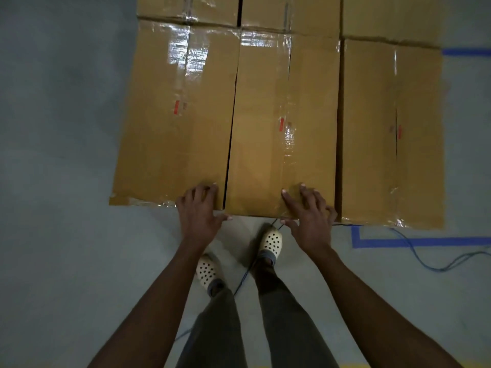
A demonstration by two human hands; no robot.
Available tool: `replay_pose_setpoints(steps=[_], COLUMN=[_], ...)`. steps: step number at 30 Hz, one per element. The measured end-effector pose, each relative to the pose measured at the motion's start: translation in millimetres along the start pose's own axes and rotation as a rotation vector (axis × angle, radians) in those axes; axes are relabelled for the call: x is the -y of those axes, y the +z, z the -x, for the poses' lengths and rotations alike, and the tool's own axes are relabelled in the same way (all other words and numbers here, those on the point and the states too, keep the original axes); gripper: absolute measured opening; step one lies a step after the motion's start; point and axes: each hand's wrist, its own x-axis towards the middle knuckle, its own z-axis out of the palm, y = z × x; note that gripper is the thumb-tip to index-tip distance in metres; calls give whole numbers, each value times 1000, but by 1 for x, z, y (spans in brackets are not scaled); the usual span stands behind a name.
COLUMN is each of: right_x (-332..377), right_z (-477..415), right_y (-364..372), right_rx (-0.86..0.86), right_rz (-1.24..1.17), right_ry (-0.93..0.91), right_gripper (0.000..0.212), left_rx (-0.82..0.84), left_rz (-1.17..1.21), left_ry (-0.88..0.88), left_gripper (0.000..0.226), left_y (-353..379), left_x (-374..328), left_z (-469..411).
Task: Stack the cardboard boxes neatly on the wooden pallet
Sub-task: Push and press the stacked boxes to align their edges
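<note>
Left hand (pixel 199 208): fingers spread, on near edge of left box (pixel 175 120).
Right hand (pixel 309 211): fingers spread, on middle box (pixel 281 128).

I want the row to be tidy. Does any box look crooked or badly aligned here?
Yes. The left box sits askew: the gap to the middle box widens toward the person. The left hand rests on its near corner, the right hand on the middle box.

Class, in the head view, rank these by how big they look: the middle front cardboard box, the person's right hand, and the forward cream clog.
1. Middle front cardboard box, by far the largest.
2. Right hand.
3. Forward cream clog; it is farther from the camera than the hand, so that order is unsure.
</note>
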Motion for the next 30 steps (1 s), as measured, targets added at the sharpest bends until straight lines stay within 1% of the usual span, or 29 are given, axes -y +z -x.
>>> replay_pose_setpoints(steps=[3,7,11,14,18,22,24,26,28,30], right_x=[6,9,16,23,26,27,30,33,39,46], right_z=[0,-1,-5,-8,-7,-15,-19,-25,-32,-36], right_y=[1,-2,-11,-22,-33,-46,-53,-60,-67,-70], right_rx=[2,27,65,126,253,326,293,238,217,218], right_rz=[1,12,-7,-21,-74,-104,-109,-140,-170,-202], right_ry=[18,32,55,75,100,93,86,104,126,152], right_gripper=[87,88,83,80,77,69,59,45,35,33], left_rx=[24,35,75,130,220,249,261,303,316,297], left_rz=[-8,-90,-183,-223,-220,-226,-217,-218,-131,42], left_ry=[-27,20,36,13,-48,-64,-81,-92,-98,-102], left_gripper=[91,85,82,75,67,65,56,46,43,44], left_y=[-3,-4,-4,-8,-22,-32,-37,-42,-45,-48], left_x=[-2,-4,-7,-16,-30,-36,-36,-39,-45,-52], left_z=[-2,-6,-6,-2,1,-5,-10,-18,-30,-48])
